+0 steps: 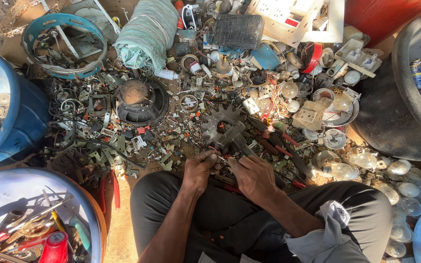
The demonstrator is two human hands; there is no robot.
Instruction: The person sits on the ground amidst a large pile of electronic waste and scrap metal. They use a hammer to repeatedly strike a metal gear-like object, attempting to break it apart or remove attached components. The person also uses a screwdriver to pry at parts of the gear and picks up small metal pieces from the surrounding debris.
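My left hand [200, 168] and my right hand [254, 176] meet just above my crossed legs in dark trousers [220, 219]. Between the fingertips of both hands sits a small piece of scrap [221, 158]; it is too small to tell what it is. Right in front of the hands lies a grey metal hammer [230, 134] on a toothed metal plate, and red-handled pliers [281, 146] lie to its right. Small scrap bits cover the ground around them.
A blue barrel [10, 112] stands at left and a tub of tools [30, 219] at bottom left. A round dark speaker [141, 101], a wrapped cloth bundle [147, 34], white switch plates [293, 17], loose bulbs [366, 160] and a black basin [415, 83] surround me.
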